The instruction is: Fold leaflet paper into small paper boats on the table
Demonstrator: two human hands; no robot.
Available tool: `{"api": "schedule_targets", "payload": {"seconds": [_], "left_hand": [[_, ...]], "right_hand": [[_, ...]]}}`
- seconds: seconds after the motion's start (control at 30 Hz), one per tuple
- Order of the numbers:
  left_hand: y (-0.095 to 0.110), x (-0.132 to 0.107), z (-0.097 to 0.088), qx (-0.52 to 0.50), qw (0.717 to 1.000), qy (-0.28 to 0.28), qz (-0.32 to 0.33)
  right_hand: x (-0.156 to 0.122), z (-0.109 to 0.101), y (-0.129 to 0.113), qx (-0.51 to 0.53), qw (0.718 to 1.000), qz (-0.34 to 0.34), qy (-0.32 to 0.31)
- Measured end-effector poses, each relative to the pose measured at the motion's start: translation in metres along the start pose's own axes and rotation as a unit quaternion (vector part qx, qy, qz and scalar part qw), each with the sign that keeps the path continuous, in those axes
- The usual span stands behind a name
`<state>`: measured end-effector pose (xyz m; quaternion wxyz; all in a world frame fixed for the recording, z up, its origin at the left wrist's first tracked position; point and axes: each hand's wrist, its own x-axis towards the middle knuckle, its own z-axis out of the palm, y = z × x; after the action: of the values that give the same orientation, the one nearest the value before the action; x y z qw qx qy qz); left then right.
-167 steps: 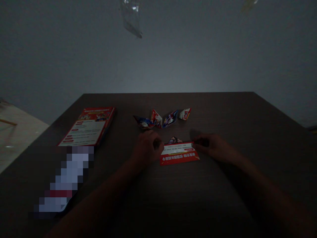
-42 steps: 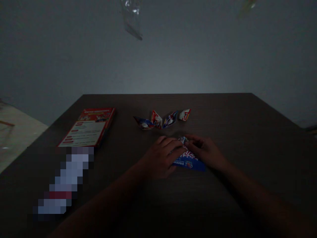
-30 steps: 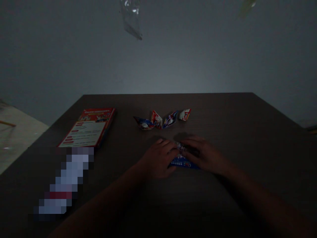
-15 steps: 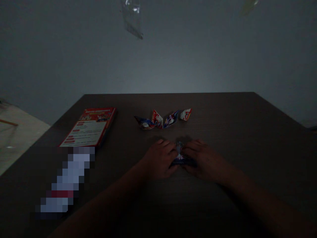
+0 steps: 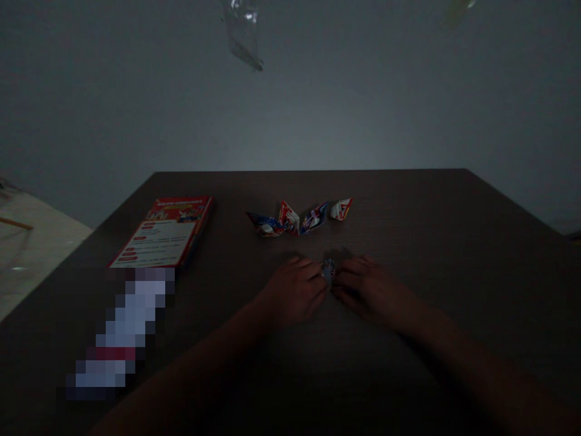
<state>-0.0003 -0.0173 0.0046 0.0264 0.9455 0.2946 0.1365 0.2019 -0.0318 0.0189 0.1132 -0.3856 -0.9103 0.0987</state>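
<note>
My left hand (image 5: 294,292) and my right hand (image 5: 367,290) lie side by side on the dark wooden table (image 5: 454,230), fingertips meeting. Both press down on a folded printed paper (image 5: 328,269); only a small peak of it shows between the fingers, the rest is hidden under the hands. The fingers of both hands are curled over the paper. Beyond the hands stands a row of several small folded paper boats (image 5: 299,218) in red, blue and white.
A stack of red and white printed leaflets (image 5: 163,233) lies at the left of the table. A blurred-out object (image 5: 120,330) lies at the near left. A scrap of clear plastic (image 5: 242,33) sticks to the grey wall behind.
The paper was a flat red strip, then a blue triangle. My hands have closed in over it, folding it smaller, until almost all of it is covered.
</note>
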Motion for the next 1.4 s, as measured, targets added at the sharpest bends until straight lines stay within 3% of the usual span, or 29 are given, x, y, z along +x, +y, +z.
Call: {"api": "schedule_targets", "payload": {"seconds": [0.4,0.87,1.4], "left_hand": [[0.002,0.005,-0.001,-0.049,0.994,-0.043,-0.093],[0.011,0.013,-0.002,-0.033,0.978,-0.066,-0.197],[0.005,0.017,-0.018,-0.054,0.943,-0.140,-0.295]], "right_hand": [[0.001,0.002,0.008,0.054,0.997,0.050,-0.026],[0.007,0.006,0.006,0.022,0.993,0.117,-0.024],[0.009,-0.002,0.006,0.010,0.970,0.230,-0.083]]}}
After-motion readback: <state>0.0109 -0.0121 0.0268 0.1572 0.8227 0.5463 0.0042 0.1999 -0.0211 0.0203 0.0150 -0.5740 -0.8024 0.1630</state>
